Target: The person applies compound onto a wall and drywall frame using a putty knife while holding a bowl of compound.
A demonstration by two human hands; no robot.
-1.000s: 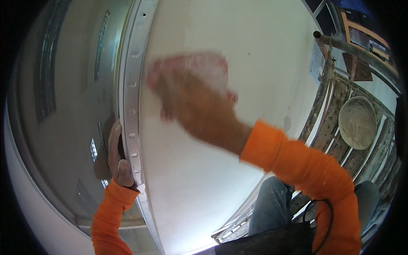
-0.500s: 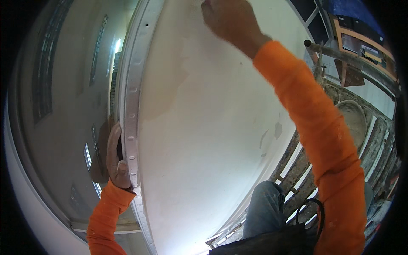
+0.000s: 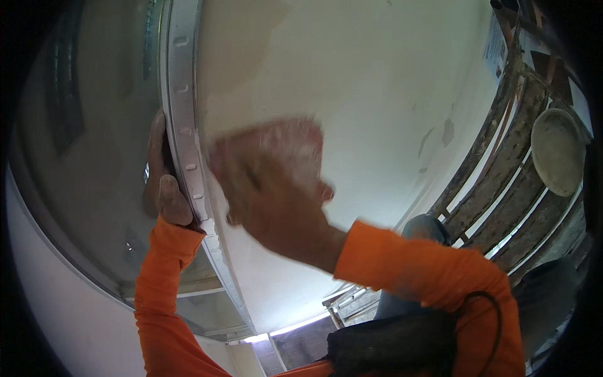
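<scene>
My right hand (image 3: 270, 210), blurred by motion, is closed on a reddish rectangular pad (image 3: 289, 141) against the pale board surface (image 3: 358, 75), just right of a dimpled metal strip (image 3: 184, 88). My left hand (image 3: 164, 185) rests along that strip's outer edge, fingers stretched out flat beside the grey glass-like panel (image 3: 94, 201). A darker patch and small marks show on the board. What is under the pad is hidden.
On the right, weathered slatted scaffold planks (image 3: 502, 188) carry an oval dusty bowl (image 3: 557, 151). Metal tubes (image 3: 505, 16) cross at the upper right. My jean-clad legs (image 3: 424, 229) and a black bag (image 3: 389, 342) are at the bottom right.
My right hand went up to the top of the board half a second ago and is now back down at the middle. My left hand appears higher in the picture as the view has shifted.
</scene>
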